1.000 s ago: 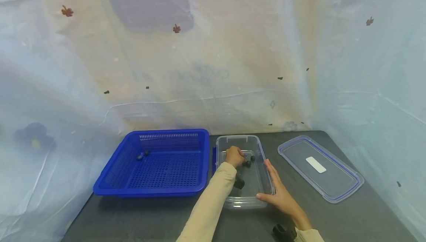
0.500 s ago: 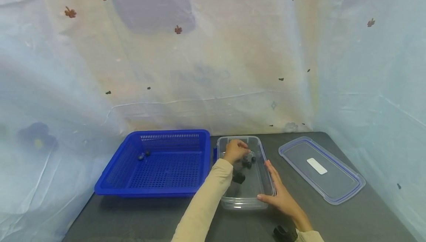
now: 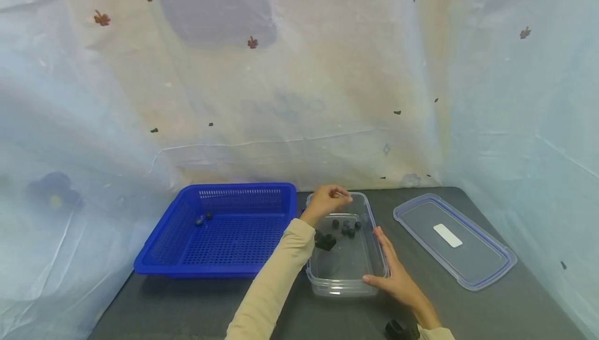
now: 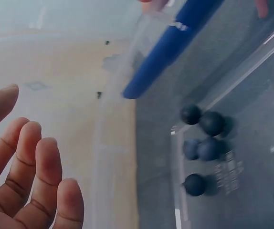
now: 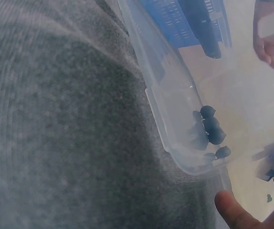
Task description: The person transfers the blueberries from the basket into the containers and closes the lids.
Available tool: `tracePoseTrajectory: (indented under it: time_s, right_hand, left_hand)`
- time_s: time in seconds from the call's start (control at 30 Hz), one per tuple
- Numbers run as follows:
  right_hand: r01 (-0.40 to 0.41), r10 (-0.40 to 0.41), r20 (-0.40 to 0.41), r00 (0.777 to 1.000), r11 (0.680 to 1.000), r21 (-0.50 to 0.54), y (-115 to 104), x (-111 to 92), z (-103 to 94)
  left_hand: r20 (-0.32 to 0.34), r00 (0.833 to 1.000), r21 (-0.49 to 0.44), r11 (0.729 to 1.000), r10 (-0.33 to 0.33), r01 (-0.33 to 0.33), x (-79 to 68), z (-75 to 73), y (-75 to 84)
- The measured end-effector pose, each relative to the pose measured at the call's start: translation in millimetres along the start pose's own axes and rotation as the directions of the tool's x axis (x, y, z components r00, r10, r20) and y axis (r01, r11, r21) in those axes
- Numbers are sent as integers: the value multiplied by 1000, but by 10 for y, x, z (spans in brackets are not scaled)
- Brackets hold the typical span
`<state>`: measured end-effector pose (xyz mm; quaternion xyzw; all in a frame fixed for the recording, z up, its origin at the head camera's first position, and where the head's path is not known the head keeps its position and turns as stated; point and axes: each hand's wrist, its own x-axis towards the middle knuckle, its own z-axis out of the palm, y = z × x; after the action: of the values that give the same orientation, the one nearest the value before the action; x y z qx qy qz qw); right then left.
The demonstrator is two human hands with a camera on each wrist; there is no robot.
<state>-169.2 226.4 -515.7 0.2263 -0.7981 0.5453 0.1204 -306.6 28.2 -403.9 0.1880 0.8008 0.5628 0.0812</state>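
My left hand (image 3: 326,202) hovers over the back left part of a clear plastic container (image 3: 343,282). Its fingers (image 4: 48,162) are loosely curved with nothing between them in the left wrist view. Several small round dark-blue berries, blueberry-like (image 3: 351,233), lie on the container's floor toward the back; the left wrist view shows these berries (image 4: 211,123) grouped near one wall. At the container's right side rests my right hand (image 3: 400,280), fingers extended along the outer wall and thumb at the near right corner. The left wrist partly hides the container's left wall.
A blue perforated basket (image 3: 220,269) stands to the left, with a few dark berries (image 3: 204,218) at its back left. The clear lid (image 3: 430,259) with a blue seal and white label lies to the right. A patterned curtain (image 3: 299,95) hangs behind the table.
My left hand has risen from among the berries toward the container's back left edge, fingers loosening. One berry now shows apart on the left of the group. My right hand stays in place.
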Motion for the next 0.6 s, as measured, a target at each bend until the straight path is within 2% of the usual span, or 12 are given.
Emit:
tracePoseTrajectory:
  time_s: [0.33,0.47,0.6]
  right_hand:
    - [-4,4,-8,1000,1000,6,7,-2,1]
    - [0,0,-6,1000,1000,6,2,-1,-4]
    - [3,-3,-3,1000,1000,10,-1,-1,-7]
  left_hand:
    - [-19,995,56,994,99,-98,-128,-351,108]
    - [-59,985,87,984,161,-155,-203,-498,139]
    - [-122,975,97,979,188,-177,-287,-632,121]
